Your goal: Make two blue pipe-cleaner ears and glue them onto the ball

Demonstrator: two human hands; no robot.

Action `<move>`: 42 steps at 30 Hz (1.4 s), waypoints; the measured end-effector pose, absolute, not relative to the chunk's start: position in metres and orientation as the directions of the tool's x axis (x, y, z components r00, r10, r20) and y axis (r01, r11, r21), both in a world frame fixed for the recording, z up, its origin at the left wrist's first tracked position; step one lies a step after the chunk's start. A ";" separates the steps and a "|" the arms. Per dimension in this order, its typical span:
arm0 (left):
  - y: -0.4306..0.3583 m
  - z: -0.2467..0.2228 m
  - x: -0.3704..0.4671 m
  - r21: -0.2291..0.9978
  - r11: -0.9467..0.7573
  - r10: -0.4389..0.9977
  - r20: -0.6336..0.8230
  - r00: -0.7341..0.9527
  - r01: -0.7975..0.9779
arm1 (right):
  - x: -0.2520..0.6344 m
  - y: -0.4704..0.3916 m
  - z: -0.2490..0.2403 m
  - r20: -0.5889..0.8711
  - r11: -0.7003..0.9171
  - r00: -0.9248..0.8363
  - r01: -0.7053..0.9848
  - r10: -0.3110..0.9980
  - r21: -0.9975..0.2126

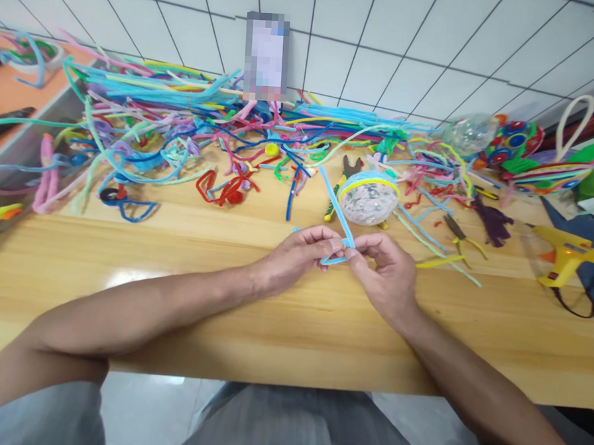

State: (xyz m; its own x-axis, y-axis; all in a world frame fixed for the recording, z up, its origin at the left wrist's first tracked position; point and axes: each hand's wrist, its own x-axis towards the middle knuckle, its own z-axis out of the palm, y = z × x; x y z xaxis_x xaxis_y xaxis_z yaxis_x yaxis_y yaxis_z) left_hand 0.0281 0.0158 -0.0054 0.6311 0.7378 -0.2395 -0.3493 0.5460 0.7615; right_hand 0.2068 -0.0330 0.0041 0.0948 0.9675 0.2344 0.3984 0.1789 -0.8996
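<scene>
Between both hands, above the wooden table, is a light blue pipe cleaner (pixel 338 208) bent into a small loop, with one long end sticking up and to the left. My left hand (pixel 305 253) pinches the loop from the left side. From the right, my right hand (pixel 387 270) pinches the same piece near the bend. Just beyond the hands sits a clear ball (pixel 370 203) with a yellow band and light blue wrapping on its upper part. Pliers with yellow-green handles (pixel 332 201) lie partly hidden behind it.
A tangled heap of coloured pipe cleaners (pixel 182 127) runs along the tiled wall. A phone (pixel 266 55) stands against that wall. On the right lie a yellow glue gun (pixel 569 253), small pliers (pixel 458 237), a dark glove-like piece (pixel 491 221) and a decorated ball (pixel 515 141).
</scene>
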 end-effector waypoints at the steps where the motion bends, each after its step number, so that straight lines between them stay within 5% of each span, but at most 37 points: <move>1: 0.016 -0.005 0.028 0.751 0.559 0.730 -0.244 0.639 -0.352 | 0.207 -0.034 0.004 0.227 0.173 0.094 0.397 0.969 -0.901; 15: 0.016 -0.012 0.028 0.708 0.595 0.721 -0.261 0.641 -0.381 | 0.209 -0.035 0.006 0.335 0.290 0.033 0.427 0.942 -0.857; 27: 0.020 0.001 0.026 0.702 0.569 0.744 -0.217 0.632 -0.429 | 0.207 -0.035 0.005 0.251 0.221 0.065 0.297 0.966 -0.929; 42: 0.021 -0.001 0.027 0.684 0.573 0.754 -0.224 0.618 -0.451 | 0.209 -0.038 0.003 0.260 0.211 0.074 0.392 0.963 -0.895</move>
State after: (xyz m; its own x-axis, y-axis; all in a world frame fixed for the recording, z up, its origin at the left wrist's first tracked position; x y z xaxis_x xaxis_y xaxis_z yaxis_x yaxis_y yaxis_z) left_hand 0.0266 0.0205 -0.0015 0.6176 0.7539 -0.2242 -0.4515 0.5732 0.6839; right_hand 0.2085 -0.0378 0.0035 0.0741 0.9628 0.2598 0.3921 0.2114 -0.8953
